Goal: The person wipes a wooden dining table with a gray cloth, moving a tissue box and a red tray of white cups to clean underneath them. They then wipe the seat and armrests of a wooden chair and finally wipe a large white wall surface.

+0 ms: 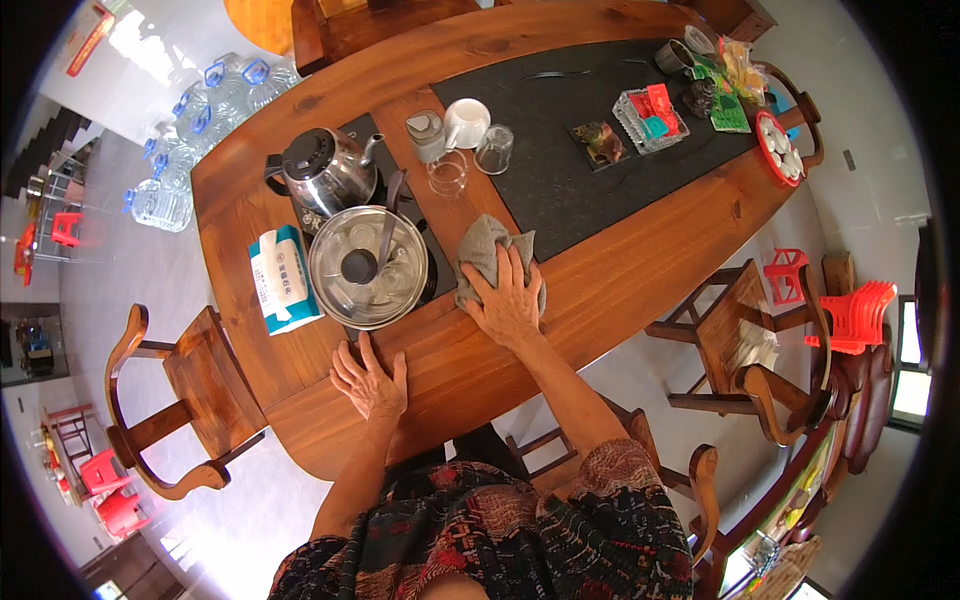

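My right hand (508,305) presses down on a crumpled grey cloth (484,243), its fingers over the fabric, where the wooden tabletop (600,280) meets a dark slate inlay (560,205). Close to the near edge, my left hand (370,385) rests on the wood with fingers spread and nothing in it. Just beyond that hand sits a pot with a glass lid (335,250), a dark ladle (390,220) lying across the lid. A steel kettle (318,175) stands behind the pot. Left of the pot lies a tissue pack (283,280).
Beyond the cloth stand a white mug (467,122) and several glasses (494,150). Farther right are a glass tray of packets (650,120), snack bags (735,85) and a red-rimmed plate (779,150). Wooden chairs (200,375) surround the table; water jugs (165,195) stand on the floor.
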Demonstrator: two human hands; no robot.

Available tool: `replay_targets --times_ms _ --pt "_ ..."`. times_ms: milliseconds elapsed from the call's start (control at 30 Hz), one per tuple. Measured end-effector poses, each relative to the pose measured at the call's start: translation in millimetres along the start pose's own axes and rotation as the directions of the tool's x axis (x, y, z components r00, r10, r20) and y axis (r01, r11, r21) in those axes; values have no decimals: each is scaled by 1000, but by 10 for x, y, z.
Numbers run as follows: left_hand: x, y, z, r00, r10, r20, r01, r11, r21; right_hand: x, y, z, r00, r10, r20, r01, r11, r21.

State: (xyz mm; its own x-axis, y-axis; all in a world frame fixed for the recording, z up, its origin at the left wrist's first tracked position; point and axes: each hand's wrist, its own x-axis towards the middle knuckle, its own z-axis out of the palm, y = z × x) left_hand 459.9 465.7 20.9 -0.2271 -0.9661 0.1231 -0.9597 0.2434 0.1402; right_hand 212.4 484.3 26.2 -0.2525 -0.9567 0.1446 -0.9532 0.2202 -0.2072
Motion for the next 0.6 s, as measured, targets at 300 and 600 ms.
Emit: replay_targets --times_ms 300,600 --pt "2 2 -5 1000 -13 22 13 1000 9 301 1111 -36 956 288 -48 -292 939 -179" --pt "15 14 -58 1000 18 17 -18 1000 -1 807 2241 -221 627 779 6 -774 624 -107"
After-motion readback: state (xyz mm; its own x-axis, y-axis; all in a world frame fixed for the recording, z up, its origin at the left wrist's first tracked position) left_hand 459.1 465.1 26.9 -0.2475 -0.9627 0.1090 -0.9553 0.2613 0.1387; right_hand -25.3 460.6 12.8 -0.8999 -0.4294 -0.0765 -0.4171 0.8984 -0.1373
